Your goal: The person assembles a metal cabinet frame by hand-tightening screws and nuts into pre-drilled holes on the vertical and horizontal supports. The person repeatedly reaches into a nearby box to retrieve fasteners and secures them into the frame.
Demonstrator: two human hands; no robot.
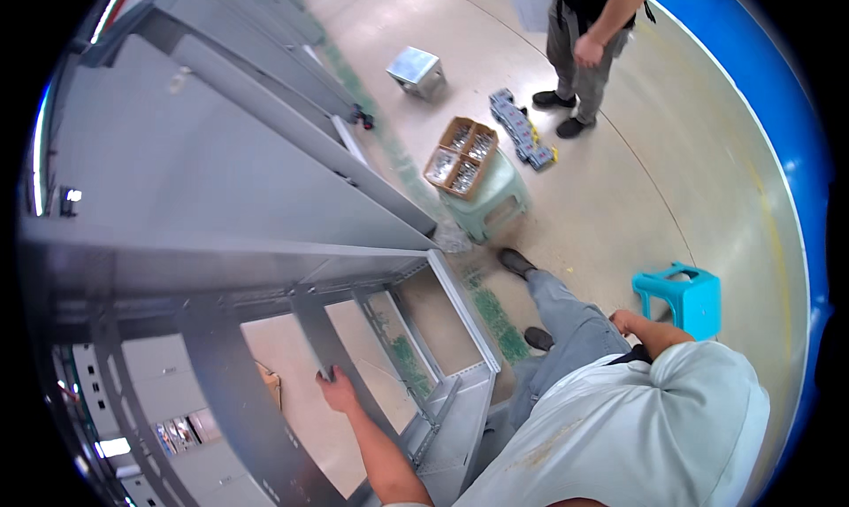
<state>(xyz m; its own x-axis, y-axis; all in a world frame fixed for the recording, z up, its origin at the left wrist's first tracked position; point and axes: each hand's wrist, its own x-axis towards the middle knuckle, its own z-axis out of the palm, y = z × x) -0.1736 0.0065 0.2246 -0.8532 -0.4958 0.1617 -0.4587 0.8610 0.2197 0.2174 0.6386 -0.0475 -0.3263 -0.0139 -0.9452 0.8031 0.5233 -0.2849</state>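
Nearest the lens, a pale shirt shoulder [637,427] is filling the five o'clock corner. At seven o'clock the left hand [336,387] is reaching into the open grey metal cabinet frame [460,299], fingers curling round the edge of a slanted grey upright rail [309,330]. At three o'clock the right hand [623,321] is resting on the knee, loosely closed, holding nothing visible. Judging by this, the rail is being positioned; fixing it likely calls for fasteners from the cardboard box of parts [462,156] on the green stool [491,202] at twelve o'clock. Another person's legs [575,73] are standing beyond, and a blue stool [683,296] is sitting beside the knee.
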